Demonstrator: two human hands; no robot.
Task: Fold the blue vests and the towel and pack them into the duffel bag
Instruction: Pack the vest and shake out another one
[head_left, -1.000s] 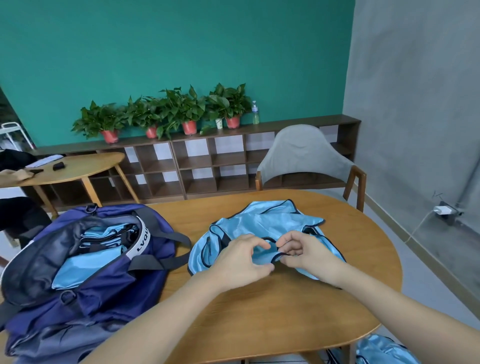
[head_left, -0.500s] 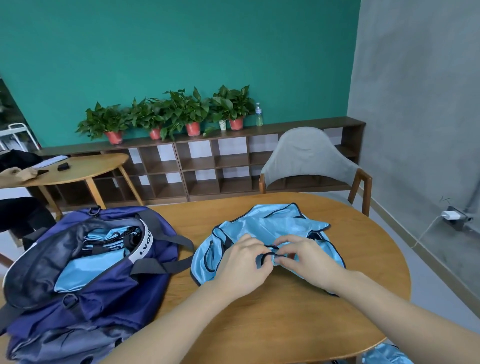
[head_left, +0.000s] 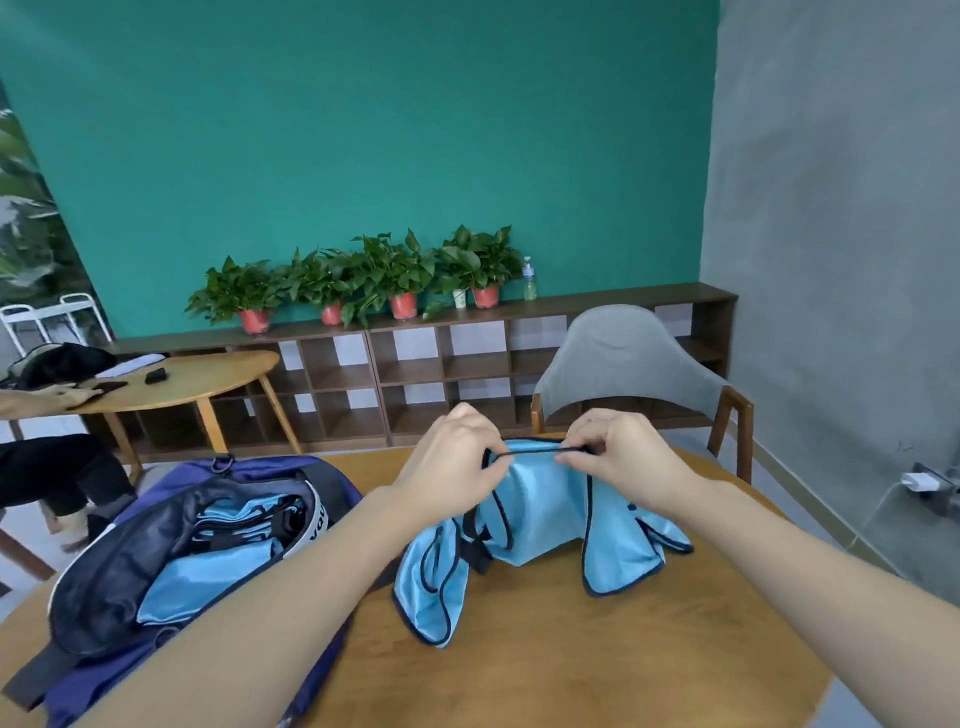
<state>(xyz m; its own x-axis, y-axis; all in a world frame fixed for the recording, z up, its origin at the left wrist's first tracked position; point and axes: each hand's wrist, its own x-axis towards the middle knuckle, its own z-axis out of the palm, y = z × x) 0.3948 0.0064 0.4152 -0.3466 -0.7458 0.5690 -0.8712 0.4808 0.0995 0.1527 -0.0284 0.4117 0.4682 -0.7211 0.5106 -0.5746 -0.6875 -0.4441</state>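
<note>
While both hands, left hand (head_left: 457, 462) and right hand (head_left: 621, 457), pinch the blue vest's (head_left: 545, 514) dark-trimmed edge to straighten it for folding, it hangs onto the table (head_left: 571, 665) right of the open duffel bag (head_left: 171, 545).

Both hands, left (head_left: 451, 470) and right (head_left: 626, 457), pinch a blue vest (head_left: 545, 512) above the table (head_left: 545, 665), beside the open duffel bag (head_left: 171, 561).

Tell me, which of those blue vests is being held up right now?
The blue vest over the round table, pinched along its dark trim by the left hand and right hand. The other vests lie packed inside the duffel bag.
</note>
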